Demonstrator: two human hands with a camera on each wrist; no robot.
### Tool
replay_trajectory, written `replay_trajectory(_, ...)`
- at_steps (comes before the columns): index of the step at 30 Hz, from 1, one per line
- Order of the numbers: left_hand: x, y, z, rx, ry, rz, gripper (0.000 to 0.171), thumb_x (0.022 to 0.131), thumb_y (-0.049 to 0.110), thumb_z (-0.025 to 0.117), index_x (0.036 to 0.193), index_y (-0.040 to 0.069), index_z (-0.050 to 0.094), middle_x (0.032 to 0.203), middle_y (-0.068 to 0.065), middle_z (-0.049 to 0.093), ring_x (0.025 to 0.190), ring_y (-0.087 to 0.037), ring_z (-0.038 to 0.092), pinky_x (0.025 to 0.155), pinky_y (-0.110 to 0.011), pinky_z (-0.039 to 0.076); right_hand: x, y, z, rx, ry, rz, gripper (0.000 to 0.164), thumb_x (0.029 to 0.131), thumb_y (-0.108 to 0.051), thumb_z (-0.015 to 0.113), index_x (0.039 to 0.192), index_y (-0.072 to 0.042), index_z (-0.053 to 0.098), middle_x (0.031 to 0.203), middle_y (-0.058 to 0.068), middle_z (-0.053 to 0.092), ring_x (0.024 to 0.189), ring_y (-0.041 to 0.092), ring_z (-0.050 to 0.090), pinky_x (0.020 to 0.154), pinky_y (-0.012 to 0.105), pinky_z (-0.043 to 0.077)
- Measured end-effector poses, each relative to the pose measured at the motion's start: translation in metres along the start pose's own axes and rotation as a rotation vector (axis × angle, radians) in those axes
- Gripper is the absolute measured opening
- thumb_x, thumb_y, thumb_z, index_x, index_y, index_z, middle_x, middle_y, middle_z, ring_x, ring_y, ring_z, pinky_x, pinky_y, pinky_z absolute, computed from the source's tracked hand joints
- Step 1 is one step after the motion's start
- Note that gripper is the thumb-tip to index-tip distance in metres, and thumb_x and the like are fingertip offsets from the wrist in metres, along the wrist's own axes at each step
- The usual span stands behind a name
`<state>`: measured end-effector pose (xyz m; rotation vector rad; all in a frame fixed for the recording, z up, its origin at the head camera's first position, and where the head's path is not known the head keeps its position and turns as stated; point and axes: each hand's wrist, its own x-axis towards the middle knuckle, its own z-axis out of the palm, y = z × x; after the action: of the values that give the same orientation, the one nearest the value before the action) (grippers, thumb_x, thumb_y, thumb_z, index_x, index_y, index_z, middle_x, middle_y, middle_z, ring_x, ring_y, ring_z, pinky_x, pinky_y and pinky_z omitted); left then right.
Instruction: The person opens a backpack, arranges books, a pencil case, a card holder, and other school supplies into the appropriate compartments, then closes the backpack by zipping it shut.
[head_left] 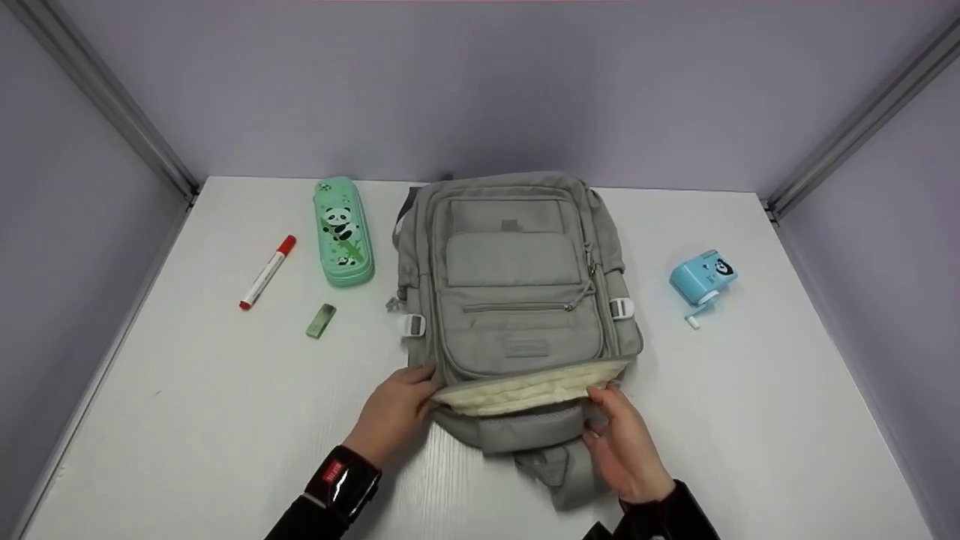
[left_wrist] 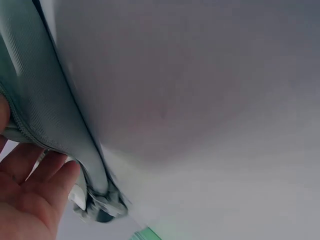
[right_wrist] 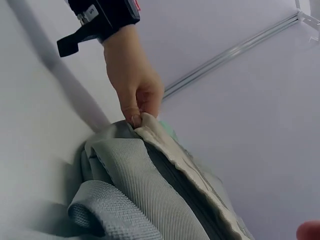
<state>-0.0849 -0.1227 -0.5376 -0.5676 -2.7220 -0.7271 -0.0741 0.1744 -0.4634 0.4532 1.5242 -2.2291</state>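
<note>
A grey backpack (head_left: 525, 322) lies front side up on the table, its mouth toward me and its cream lining (head_left: 540, 386) showing. My left hand (head_left: 394, 412) pinches the left end of the opening's rim. The left wrist view shows that hand's fingers (left_wrist: 60, 175) bent under the zipped edge; from the right wrist view, the left hand (right_wrist: 135, 80) grips the rim from above. My right hand (head_left: 626, 446) holds the right part of the opening, fingertips at the lining and back panel. Only one of its fingertips (right_wrist: 309, 231) enters the right wrist view.
Left of the backpack lie a green panda pencil case (head_left: 343, 232), a red-capped marker (head_left: 268, 273) and a small green block (head_left: 321, 321). A blue crank pencil sharpener (head_left: 703, 277) stands to the right. A grey strap (head_left: 574, 472) hangs toward me. Pale panels (head_left: 480, 90) enclose the table.
</note>
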Motion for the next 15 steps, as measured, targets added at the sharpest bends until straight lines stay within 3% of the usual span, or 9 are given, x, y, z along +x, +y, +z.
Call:
replay_trajectory(3,0.0,0.016,0.003,-0.008,-0.017,0.005,0.01,0.089,0.017,0.07,0.091,0.007,0.072,0.12,-0.019,0.071,0.109,-0.034,0.068,0.093,-0.043,0.055,0.011,-0.009,-0.007,-0.013,0.007,-0.037,0.05,0.105,-0.021,0.032,0.148,-0.001,0.019,0.16,0.017,0.006,0.153,0.039,-0.01,0.123,0.058,-0.012)
replay_trajectory(5,0.001,0.029,0.005,-0.022,-0.054,0.008,0.013,0.091,0.02,0.068,0.089,0.008,0.07,0.118,-0.02,0.071,0.107,-0.034,0.069,0.092,-0.043,0.055,0.019,-0.017,-0.014,-0.027,0.02,-0.051,0.038,0.105,-0.022,0.031,0.139,-0.004,0.028,0.154,0.012,0.012,0.152,0.033,-0.007,0.123,0.055,-0.012)
replay_trajectory(7,0.003,0.042,0.005,-0.038,-0.116,0.013,0.015,0.093,0.021,0.067,0.094,0.006,0.069,0.12,-0.023,0.069,0.109,-0.035,0.068,0.093,-0.044,0.055,0.028,-0.027,-0.023,-0.035,0.022,-0.051,0.045,0.105,-0.022,0.03,0.147,-0.006,0.023,0.155,0.012,0.008,0.15,0.031,-0.012,0.122,0.053,-0.014)
replay_trajectory(9,0.005,0.054,0.005,-0.039,-0.193,0.013,0.022,0.093,0.021,0.066,0.105,0.004,0.068,0.124,-0.025,0.066,0.112,-0.036,0.067,0.095,-0.045,0.054,0.037,-0.038,-0.03,-0.031,0.038,-0.027,0.057,0.106,-0.023,0.03,0.157,-0.008,0.008,0.16,0.015,0.0,0.15,0.031,-0.014,0.123,0.05,-0.013)
replay_trajectory(10,0.006,0.059,0.005,-0.035,-0.23,0.012,0.027,0.093,0.021,0.067,0.111,0.002,0.067,0.126,-0.027,0.064,0.114,-0.037,0.066,0.097,-0.045,0.053,0.04,-0.043,-0.033,-0.034,0.042,-0.011,0.065,0.106,-0.024,0.03,0.159,-0.009,-0.006,0.162,0.016,-0.005,0.15,0.033,-0.015,0.124,0.049,-0.012)
replay_trajectory(12,0.009,0.065,0.002,-0.032,-0.293,0.003,0.035,0.092,0.02,0.067,0.12,-0.001,0.064,0.13,-0.03,0.062,0.118,-0.038,0.064,0.099,-0.045,0.052,0.043,-0.051,-0.039,-0.024,0.057,0.021,0.071,0.107,-0.025,0.031,0.157,-0.01,-0.017,0.164,0.019,-0.011,0.152,0.036,-0.015,0.125,0.046,-0.009)
replay_trajectory(15,0.016,0.065,-0.005,-0.043,-0.293,-0.027,0.029,0.093,0.019,0.067,0.115,0.0,0.066,0.121,-0.023,0.068,0.108,-0.034,0.068,0.092,-0.044,0.056,0.037,-0.054,-0.041,-0.01,0.079,0.028,0.073,0.107,-0.026,0.031,0.156,-0.011,-0.021,0.165,0.02,-0.015,0.154,0.038,-0.014,0.127,0.043,-0.005)
